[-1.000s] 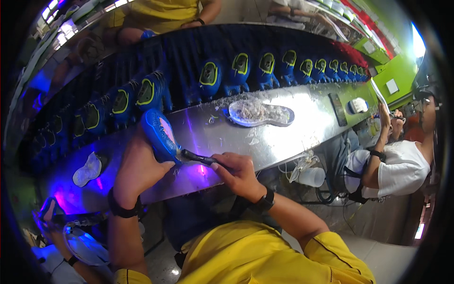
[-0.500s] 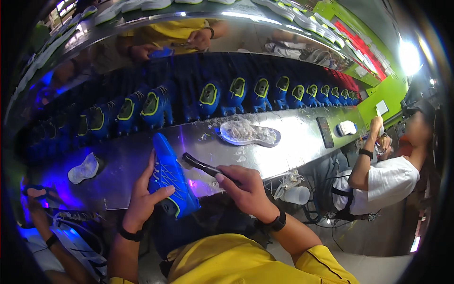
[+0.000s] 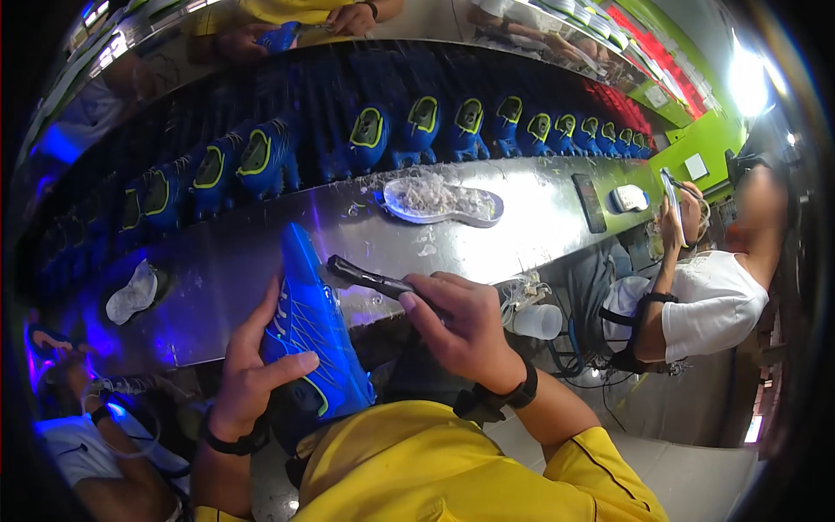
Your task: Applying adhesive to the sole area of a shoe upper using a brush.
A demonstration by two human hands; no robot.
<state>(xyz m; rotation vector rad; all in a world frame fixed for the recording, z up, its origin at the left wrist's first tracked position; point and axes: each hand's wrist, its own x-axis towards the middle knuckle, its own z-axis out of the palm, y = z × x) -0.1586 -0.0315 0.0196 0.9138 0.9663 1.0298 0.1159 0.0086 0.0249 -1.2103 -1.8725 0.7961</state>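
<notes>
My left hand (image 3: 246, 376) grips a blue lace-up shoe (image 3: 326, 344), its thumb across the side and its toe pointing away from me. Yellow-green trim edges the shoe's collar, close to my yellow shirt. In my right hand (image 3: 465, 324) is a slim black-handled brush (image 3: 372, 279), held between thumb and fingers. Its head hovers just right of the shoe's forefoot; whether it touches cannot be made out. Beyond both hands, a shoe sole (image 3: 448, 207) covered in pale loose fibres lies on the metal bench (image 3: 243, 261).
A row of blue shoes (image 3: 370, 130) stands along the bench's far side. A crumpled-looking white piece (image 3: 132, 293) lies left; a dark flat object (image 3: 589, 203) and a white block (image 3: 630, 198) lie right. Co-workers sit at right (image 3: 718, 300) and left (image 3: 109, 457). A white cup (image 3: 539, 321) is beside the bench.
The view has tilted, so the bench and shoe row appear higher and further left. Both hands keep their holds on the shoe and brush. The co-worker at right has shifted their arms.
</notes>
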